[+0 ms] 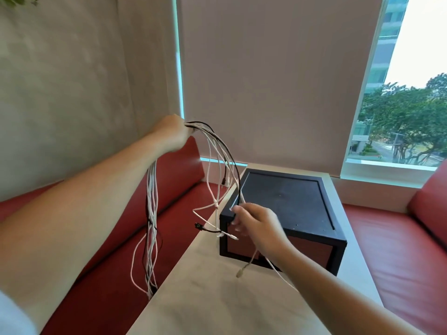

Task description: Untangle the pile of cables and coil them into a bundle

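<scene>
My left hand (174,131) is raised high and grips a bunch of white and black cables (152,213) near their middle. One half of the bunch hangs straight down over the red seat. The other half arcs to the right and falls toward the table corner. My right hand (256,226) is lower, by the front corner of the black box, with its fingers curled around a few of those falling strands. Loose plug ends (240,272) dangle below and beside it.
A black box (290,204) with reddish side panels stands on the pale table (208,298). Red cushioned seats (399,238) run along both sides. A lowered blind and a window fill the back.
</scene>
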Demonstrator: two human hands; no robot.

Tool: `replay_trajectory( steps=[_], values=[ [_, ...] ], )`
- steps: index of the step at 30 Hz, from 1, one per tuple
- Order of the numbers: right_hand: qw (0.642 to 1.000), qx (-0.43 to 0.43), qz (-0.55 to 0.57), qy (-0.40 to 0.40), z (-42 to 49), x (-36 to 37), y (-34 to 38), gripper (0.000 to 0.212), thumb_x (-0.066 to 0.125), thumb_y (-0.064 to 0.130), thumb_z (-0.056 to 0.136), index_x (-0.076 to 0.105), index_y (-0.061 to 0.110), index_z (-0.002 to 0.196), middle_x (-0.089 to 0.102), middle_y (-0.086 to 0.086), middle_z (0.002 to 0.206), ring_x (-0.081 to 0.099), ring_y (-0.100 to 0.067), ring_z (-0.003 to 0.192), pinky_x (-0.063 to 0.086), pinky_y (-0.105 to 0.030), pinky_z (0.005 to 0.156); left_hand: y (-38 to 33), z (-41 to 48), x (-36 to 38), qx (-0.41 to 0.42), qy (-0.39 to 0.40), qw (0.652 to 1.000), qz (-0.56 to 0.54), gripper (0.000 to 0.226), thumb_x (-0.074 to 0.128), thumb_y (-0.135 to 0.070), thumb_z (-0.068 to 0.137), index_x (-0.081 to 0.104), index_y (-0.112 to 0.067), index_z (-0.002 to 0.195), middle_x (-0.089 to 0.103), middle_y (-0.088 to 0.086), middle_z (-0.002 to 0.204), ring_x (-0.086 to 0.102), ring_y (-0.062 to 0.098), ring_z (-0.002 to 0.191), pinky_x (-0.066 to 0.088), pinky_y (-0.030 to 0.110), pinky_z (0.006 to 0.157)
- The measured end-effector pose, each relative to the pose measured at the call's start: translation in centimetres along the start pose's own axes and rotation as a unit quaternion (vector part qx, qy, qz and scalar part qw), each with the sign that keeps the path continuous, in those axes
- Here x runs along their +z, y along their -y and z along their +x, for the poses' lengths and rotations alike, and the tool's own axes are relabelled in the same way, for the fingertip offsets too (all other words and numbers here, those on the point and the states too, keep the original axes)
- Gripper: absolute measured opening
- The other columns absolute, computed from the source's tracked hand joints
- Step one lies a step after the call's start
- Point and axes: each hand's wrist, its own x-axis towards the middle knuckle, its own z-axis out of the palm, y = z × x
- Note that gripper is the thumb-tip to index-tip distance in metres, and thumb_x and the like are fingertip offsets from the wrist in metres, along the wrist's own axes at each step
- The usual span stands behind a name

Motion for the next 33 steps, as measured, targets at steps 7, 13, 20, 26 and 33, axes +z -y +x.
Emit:
replay_trajectory(
  steps=[7,13,20,26,33],
  values=[
    [0.993,0.056,0.101,-0.008,2.2,2.4,1.9,0.015,0.061,0.030,0.093,0.070,0.018,0.092,0.069,0.001,0.087,0.060,-0.011,0.080,0.047,-0.030,0.082,-1.1,-0.9,0.4,0.010,0.023,0.999,-0.020,0.048,0.044,-0.050,0.099,0.057,-0.008,0.081,0.058,0.018,0.088,0.058,0.038,0.091,0.036,0.032,0.067],
    [0.997,0.044,0.017,0.064,1.2,-0.5,0.0,0.023,0.055,0.020,0.097,0.068,0.018,0.078,0.065,0.008,0.066,0.055,0.000,0.061,0.040,-0.015,0.070,0.0,-1.0,0.2,-0.005,0.015,1.000,-0.023,0.051,0.045,-0.042,0.100,0.045,-0.008,0.062,0.049,0.011,0.069,0.047,0.032,0.071,0.028,0.035,0.054],
    [0.983,0.125,-0.022,0.133,-0.1,-3.3,-4.3,0.008,0.066,0.012,0.090,0.071,0.012,0.083,0.072,0.002,0.070,0.070,-0.012,0.074,0.054,-0.023,0.069,0.5,-0.6,0.1,-0.014,0.009,1.000,-0.024,0.052,0.044,-0.040,0.101,0.045,-0.008,0.061,0.046,0.009,0.063,0.046,0.032,0.069,0.031,0.033,0.062],
    [0.974,0.123,-0.104,0.159,-0.5,-3.0,-7.0,0.009,0.073,0.008,0.084,0.071,0.012,0.076,0.072,-0.002,0.069,0.069,-0.018,0.071,0.058,-0.033,0.074,0.1,-0.5,0.0,-0.001,-0.004,0.999,-0.039,0.046,0.044,-0.031,0.100,0.045,-0.008,0.060,0.047,0.010,0.063,0.046,0.033,0.067,0.027,0.035,0.052],
    [0.978,0.140,-0.115,0.107,-0.6,-3.0,-7.3,0.024,0.084,0.016,0.072,0.063,0.015,0.061,0.068,-0.002,0.061,0.064,-0.015,0.057,0.051,-0.026,0.058,-0.1,-1.0,0.4,-0.005,0.002,1.000,-0.023,0.044,0.045,-0.029,0.100,0.044,-0.008,0.061,0.046,0.010,0.063,0.046,0.033,0.070,0.026,0.034,0.052]
  ],
)
